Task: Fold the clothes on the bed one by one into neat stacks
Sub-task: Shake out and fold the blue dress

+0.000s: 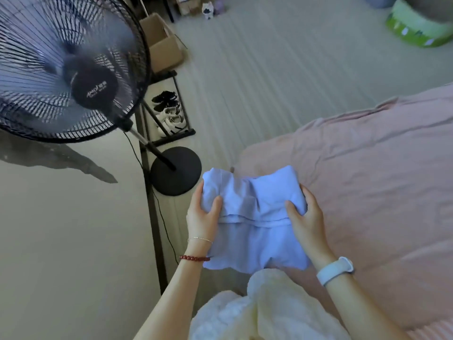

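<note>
1. Hands grip a folded pale lavender garment [255,217] from both sides, at the near left corner of the bed.
2. Left hand [203,214] clamps the garment's left edge, thumb on top, fingers curled beneath.
3. Right hand [304,214] clamps the right edge the same way, thumb pressing into the cloth.
4. Left wrist wears a thin chain and a red bead bracelet [195,258]; right wrist wears a white band [335,270].
5. Garment's near half hangs over a fluffy cream cloth [269,312] close to the person.
6. Bed [367,173] has a wrinkled pink cover and spreads to the right and far side.
7. Left of the bed, a black standing fan [71,67] rests on a round base on the floor.
8. Farther off stand a shoe rack [169,109] with shoes and a cardboard box [161,42].
</note>
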{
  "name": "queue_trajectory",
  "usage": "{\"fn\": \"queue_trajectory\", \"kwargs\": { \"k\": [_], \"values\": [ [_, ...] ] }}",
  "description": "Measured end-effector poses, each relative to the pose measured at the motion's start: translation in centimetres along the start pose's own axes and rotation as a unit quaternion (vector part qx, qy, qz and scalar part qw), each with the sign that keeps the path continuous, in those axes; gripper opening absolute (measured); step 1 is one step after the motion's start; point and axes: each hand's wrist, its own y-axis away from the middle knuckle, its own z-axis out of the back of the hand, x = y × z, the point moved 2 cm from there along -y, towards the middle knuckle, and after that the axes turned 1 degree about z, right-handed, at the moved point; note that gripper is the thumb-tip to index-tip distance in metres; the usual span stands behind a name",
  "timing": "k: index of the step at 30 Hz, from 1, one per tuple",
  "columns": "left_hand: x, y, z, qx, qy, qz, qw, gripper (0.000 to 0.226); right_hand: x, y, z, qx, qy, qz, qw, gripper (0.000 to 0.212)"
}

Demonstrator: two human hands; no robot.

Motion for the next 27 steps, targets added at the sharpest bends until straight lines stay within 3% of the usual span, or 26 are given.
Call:
{"fn": "queue_trajectory", "kwargs": {
  "k": [12, 21, 27],
  "values": [
    [-6.2, -21.0, -1.5, -0.033, 0.023, 0.016, 0.999, 0.049, 8.9, -20.2, -8.7, 0.034, 0.016, 0.006, 0.999, 0.043],
    [-13.3, -44.4, -6.4, 0.034, -0.014, -0.035, 0.999, 0.054, 14.0, -37.9, -17.3, -0.088, -0.021, -0.026, 0.996, 0.039],
    [-19.2, -54.0, -12.4, 0.067, -0.018, -0.032, 0.997, 0.052, 18.2, -47.3, -17.8, -0.147, -0.033, -0.035, 0.988, 0.042]
  ]
}}
